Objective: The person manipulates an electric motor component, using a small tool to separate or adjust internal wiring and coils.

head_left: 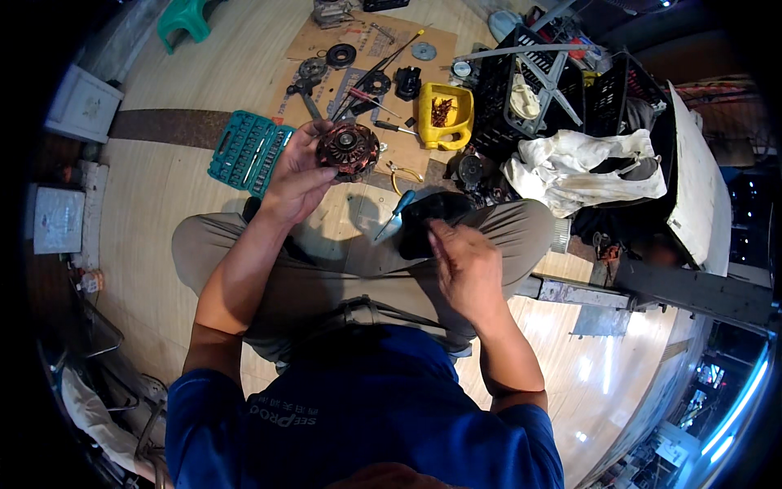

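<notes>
My left hand (298, 173) holds up a round motor part with copper windings (349, 150) above my knees. Lower down, my right hand (464, 265) rests over my right thigh, gripping a black piece (423, 220). A screwdriver with a blue handle (393, 216) pokes out beside that black piece; I cannot tell whether the hand holds it. I sit on the wooden floor in grey trousers and a blue shirt.
A cardboard sheet (383, 41) ahead carries discs, screwdrivers and a yellow container (445, 116). A teal socket set case (248, 151) lies open to the left. Black crates (529, 90) and a white rag (582, 167) stand at the right. A metal beam (643, 289) runs along the right.
</notes>
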A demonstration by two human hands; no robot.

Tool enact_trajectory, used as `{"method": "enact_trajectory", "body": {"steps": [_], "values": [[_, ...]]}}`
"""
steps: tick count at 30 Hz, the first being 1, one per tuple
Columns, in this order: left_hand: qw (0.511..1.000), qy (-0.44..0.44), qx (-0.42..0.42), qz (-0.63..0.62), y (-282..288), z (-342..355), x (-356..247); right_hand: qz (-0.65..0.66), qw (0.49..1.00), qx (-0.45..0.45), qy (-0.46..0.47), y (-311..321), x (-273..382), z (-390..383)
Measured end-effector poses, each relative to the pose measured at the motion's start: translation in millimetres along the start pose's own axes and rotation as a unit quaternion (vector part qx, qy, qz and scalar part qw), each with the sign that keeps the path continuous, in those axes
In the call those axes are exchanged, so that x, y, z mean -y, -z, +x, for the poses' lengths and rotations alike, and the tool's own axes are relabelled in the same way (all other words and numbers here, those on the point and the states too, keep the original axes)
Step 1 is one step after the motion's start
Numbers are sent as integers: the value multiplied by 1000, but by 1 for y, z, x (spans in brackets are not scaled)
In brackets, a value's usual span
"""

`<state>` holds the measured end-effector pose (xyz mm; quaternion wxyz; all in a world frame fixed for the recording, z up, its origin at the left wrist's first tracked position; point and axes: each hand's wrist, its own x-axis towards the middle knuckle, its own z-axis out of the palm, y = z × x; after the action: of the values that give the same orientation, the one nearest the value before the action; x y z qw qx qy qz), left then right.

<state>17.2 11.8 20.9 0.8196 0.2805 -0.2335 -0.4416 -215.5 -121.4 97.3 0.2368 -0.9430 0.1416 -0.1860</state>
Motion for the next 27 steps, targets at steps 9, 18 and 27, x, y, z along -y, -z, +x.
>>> {"method": "enact_trajectory", "body": {"steps": [9,18,27], "values": [[1000,7,10,7,-1,-4,-3,220,933,232,-168,-12,3,13],[1000,10,22,-1,-7,-3,9,379,877,181,-235,-64,4,45],[998,22,2,54,-4,-5,12,357,902,105,-218,-53,5,42]]}}
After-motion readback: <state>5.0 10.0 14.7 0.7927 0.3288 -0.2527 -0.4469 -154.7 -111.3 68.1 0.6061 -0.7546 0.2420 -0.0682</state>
